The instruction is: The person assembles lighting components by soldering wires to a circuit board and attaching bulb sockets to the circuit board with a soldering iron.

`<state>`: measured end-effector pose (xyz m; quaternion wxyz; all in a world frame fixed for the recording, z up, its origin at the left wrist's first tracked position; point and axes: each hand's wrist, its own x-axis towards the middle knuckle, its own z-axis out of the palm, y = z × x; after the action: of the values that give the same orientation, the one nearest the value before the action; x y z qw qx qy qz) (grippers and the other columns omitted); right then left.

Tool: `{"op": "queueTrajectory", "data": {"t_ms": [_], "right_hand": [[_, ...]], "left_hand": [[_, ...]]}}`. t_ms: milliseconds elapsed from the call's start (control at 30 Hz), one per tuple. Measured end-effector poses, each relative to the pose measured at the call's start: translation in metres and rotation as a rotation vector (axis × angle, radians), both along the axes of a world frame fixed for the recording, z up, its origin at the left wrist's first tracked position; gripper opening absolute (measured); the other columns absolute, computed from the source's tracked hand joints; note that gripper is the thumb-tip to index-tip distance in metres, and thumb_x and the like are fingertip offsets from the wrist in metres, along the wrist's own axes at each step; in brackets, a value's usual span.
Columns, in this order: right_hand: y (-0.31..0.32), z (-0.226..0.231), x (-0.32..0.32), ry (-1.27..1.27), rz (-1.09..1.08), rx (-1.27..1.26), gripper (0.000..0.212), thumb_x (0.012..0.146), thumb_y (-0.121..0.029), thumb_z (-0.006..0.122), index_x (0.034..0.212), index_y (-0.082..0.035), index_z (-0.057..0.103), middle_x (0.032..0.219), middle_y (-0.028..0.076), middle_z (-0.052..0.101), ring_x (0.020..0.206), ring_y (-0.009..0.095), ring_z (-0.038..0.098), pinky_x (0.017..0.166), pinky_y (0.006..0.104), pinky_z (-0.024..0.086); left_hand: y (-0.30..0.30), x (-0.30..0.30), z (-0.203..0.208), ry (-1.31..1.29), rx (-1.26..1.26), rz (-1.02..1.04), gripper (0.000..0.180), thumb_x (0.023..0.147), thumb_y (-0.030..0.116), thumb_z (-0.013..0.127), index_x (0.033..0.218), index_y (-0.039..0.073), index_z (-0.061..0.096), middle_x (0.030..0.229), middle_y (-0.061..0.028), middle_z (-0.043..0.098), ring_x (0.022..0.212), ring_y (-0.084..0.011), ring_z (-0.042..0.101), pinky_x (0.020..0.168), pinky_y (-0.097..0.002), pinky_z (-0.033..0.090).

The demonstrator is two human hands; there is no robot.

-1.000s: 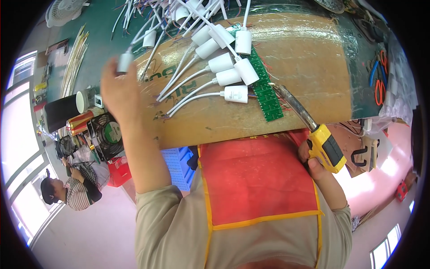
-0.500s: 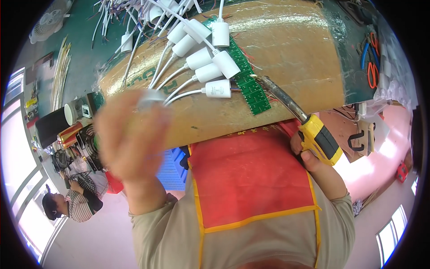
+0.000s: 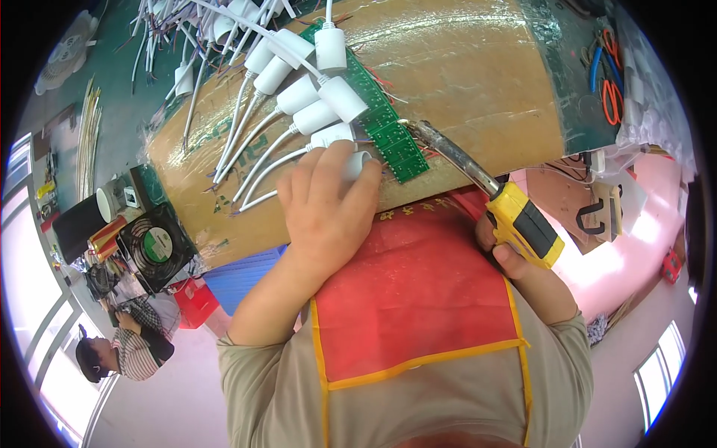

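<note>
My left hand (image 3: 326, 196) is closed round a white lamp holder (image 3: 355, 166), laying it beside the lower end of a green circuit board strip (image 3: 387, 136). More white lamp holders with white cables (image 3: 315, 117) lie in a row along the strip's left side, wires toward the board. In my right hand (image 3: 508, 254) is a yellow and black soldering gun (image 3: 527, 222), its dark metal barrel slanting up left. The tip of the barrel is close to the right edge of the board strip. Thin red and white wires (image 3: 382, 84) stick out on that side.
The board lies on a tape-covered cardboard sheet (image 3: 478, 89). A heap of white cables (image 3: 224, 26) fills the back left. Scissors with orange handles (image 3: 611, 101) lie at the right. A black fan (image 3: 155, 249) stands at the left, and another person (image 3: 138, 340) sits beyond it.
My left hand has swung right and up with a white lamp holder, from the sheet's left part to the board's lower end. The soldering gun stays near the board in my right hand.
</note>
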<state>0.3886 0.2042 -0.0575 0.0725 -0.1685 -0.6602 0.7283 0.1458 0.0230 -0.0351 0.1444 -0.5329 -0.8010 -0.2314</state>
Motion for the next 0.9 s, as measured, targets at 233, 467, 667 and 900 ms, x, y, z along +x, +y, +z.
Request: {"op": "queueTrajectory", "data": {"t_ms": [233, 467, 667, 900], "right_hand": [[0.006, -0.006, 0.003, 0.013, 0.1, 0.068, 0.026, 0.081, -0.026, 0.068, 0.073, -0.006, 0.054, 0.066, 0.008, 0.053, 0.058, 0.027, 0.051, 0.054, 0.0357, 0.04], [0.015, 0.005, 0.0, 0.042, 0.193, 0.227, 0.022, 0.081, -0.025, 0.067, 0.083, -0.005, 0.06, 0.075, 0.012, 0.058, 0.065, 0.035, 0.056, 0.059, 0.0407, 0.046], [0.011, 0.004, -0.001, 0.035, 0.135, 0.188, 0.024, 0.078, -0.022, 0.068, 0.091, -0.002, 0.062, 0.081, 0.012, 0.061, 0.071, 0.035, 0.059, 0.065, 0.0393, 0.049], [0.009, -0.001, 0.002, 0.033, 0.129, 0.13, 0.027, 0.077, -0.02, 0.069, 0.095, 0.0, 0.061, 0.08, 0.011, 0.061, 0.07, 0.033, 0.058, 0.065, 0.0382, 0.047]], "left_hand": [[0.009, -0.003, -0.004, 0.009, 0.11, 0.005, 0.025, 0.067, 0.008, 0.074, 0.09, 0.014, 0.067, 0.11, -0.0074, 0.061, 0.101, -0.0277, 0.059, 0.082, -0.0397, 0.04], [0.011, -0.004, -0.004, -0.033, 0.069, -0.036, 0.026, 0.064, 0.002, 0.075, 0.089, 0.008, 0.068, 0.105, -0.0097, 0.061, 0.101, -0.031, 0.06, 0.083, -0.0417, 0.044], [0.011, -0.006, -0.007, -0.036, 0.073, -0.045, 0.027, 0.063, 0.002, 0.074, 0.089, 0.008, 0.068, 0.104, -0.0085, 0.061, 0.101, -0.0298, 0.06, 0.083, -0.0413, 0.044], [0.011, -0.007, -0.012, -0.032, 0.084, -0.041, 0.023, 0.067, 0.006, 0.07, 0.089, 0.01, 0.065, 0.106, -0.0072, 0.062, 0.103, -0.0272, 0.059, 0.09, -0.0424, 0.04]]}}
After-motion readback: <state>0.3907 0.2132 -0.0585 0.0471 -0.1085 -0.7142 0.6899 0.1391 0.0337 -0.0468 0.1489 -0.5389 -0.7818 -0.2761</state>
